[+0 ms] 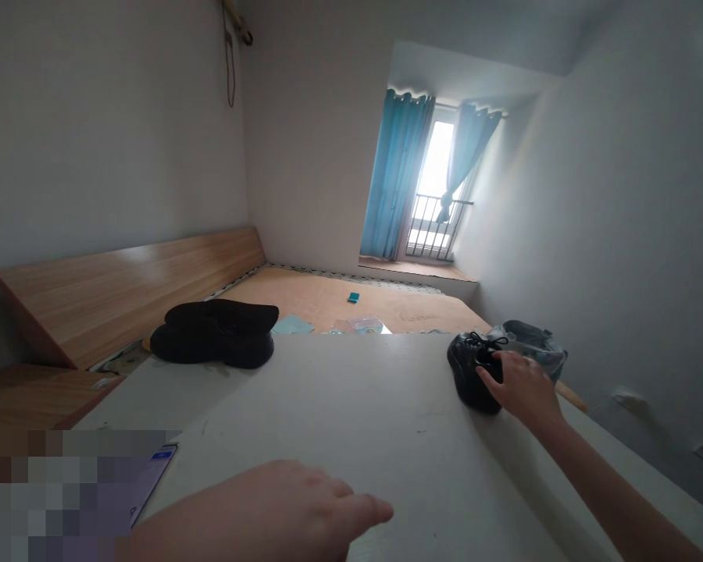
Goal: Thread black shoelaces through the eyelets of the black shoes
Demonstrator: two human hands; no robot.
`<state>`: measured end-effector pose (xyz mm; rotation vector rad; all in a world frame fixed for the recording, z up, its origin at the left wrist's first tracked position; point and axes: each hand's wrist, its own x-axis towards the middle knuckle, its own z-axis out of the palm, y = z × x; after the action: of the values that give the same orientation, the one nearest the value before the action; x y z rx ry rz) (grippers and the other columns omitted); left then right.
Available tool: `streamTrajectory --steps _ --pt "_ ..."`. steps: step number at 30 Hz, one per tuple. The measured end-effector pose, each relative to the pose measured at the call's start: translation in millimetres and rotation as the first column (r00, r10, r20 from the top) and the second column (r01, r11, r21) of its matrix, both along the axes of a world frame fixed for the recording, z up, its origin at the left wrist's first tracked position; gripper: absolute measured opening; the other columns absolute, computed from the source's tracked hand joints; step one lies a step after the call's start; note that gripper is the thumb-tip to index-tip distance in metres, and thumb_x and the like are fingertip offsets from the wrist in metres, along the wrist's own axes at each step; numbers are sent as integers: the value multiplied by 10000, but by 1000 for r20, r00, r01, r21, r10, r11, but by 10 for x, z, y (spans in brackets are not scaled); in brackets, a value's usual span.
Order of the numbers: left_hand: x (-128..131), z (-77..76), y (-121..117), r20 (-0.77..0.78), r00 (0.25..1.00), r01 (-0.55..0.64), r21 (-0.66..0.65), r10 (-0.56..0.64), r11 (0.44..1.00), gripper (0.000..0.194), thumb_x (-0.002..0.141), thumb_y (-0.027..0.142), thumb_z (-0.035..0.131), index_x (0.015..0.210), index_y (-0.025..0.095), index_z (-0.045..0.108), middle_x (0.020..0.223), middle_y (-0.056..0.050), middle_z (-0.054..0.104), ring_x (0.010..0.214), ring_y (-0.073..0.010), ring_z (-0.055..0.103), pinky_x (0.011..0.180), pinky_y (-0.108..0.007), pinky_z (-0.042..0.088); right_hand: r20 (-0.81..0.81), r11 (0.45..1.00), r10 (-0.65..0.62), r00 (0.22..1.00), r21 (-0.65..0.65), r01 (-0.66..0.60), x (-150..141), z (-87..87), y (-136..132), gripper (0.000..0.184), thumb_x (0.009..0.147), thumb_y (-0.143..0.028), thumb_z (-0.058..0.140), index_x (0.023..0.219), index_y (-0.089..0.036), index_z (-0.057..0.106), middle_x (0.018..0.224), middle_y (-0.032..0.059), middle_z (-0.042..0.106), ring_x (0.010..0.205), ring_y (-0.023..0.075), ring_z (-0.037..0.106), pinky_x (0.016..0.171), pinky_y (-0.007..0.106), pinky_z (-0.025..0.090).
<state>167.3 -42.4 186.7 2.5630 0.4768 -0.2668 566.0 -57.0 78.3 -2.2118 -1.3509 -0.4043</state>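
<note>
On the right side of the white table (351, 406) stands a black lace-up shoe (465, 375), its laces on top. My right hand (521, 382) is closed on the shoe's near right side, thumb and fingers at its opening. Low in the middle, my left hand (305, 499) is over the table's near part with its thumb stretched to the right. It holds nothing that I can see; its other fingers are partly hidden. A black, rounded, soft-looking item (216, 336) lies at the table's far left corner; its exact kind is unclear.
Behind the shoe is a grey, partly see-through bag or bin (547, 343). A purple-edged flat item (158, 472) lies at left, beside a blurred patch. Beyond the table, a bed (322, 293) bears a small teal item (353, 297) and several flat packets (366, 324).
</note>
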Motion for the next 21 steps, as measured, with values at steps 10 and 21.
streamTrajectory --steps 10,21 --pt "-175 -119 249 190 935 -339 236 299 910 445 870 318 474 1310 295 533 1235 -43 635 1116 -273 591 937 -407 454 -181 961 191 965 -164 -221 -561 -72 -267 402 805 -571 470 789 -203 632 813 64 687 742 232 640 633 297 479" --pt "117 -324 283 142 931 -364 398 336 842 413 892 282 446 1278 172 544 1245 -165 590 1106 -326 571 905 -485 465 -19 582 764 644 -409 -703 -2052 -93 -577 202 779 -356 678 708 -220 547 716 12 665 628 188 645 411 235 317"
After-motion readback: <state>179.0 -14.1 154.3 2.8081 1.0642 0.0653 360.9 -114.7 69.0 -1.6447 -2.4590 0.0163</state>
